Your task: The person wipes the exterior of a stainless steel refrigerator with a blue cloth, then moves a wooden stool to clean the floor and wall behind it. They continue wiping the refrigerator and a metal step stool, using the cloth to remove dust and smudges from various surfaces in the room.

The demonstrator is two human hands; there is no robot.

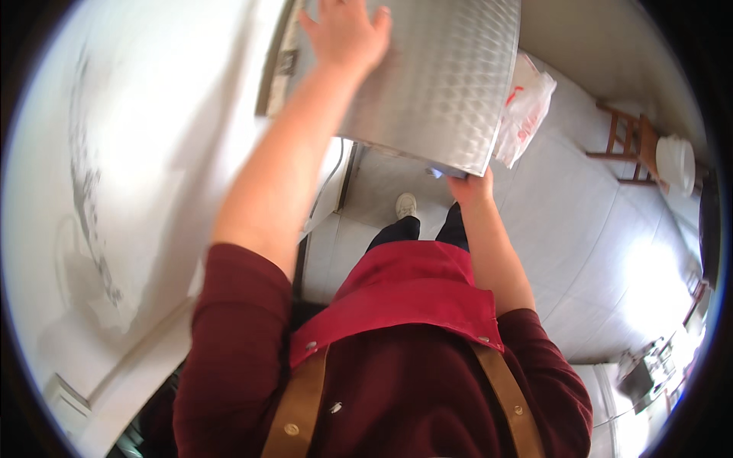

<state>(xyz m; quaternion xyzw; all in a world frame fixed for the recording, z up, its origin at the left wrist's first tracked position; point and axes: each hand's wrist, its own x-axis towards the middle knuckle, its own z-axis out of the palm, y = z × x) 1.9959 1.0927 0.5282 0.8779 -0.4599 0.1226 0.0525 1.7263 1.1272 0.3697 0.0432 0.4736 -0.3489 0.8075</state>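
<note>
A stainless-steel surface with an embossed pattern fills the top middle of the view. Over its left part my left hand has its fingers spread and holds nothing. Whether that palm rests on the metal or hovers above it, I cannot tell. My right hand is at the near right corner of the surface, its fingers hidden beneath the edge. Something small and blue shows under that edge, just left of my right hand; what it is stays unclear.
White plastic bag with red print beside the metal's right edge. Farther right, a wooden chair or stool lies near a white bucket. A stained white wall runs along the left. A dark cable hangs below the metal.
</note>
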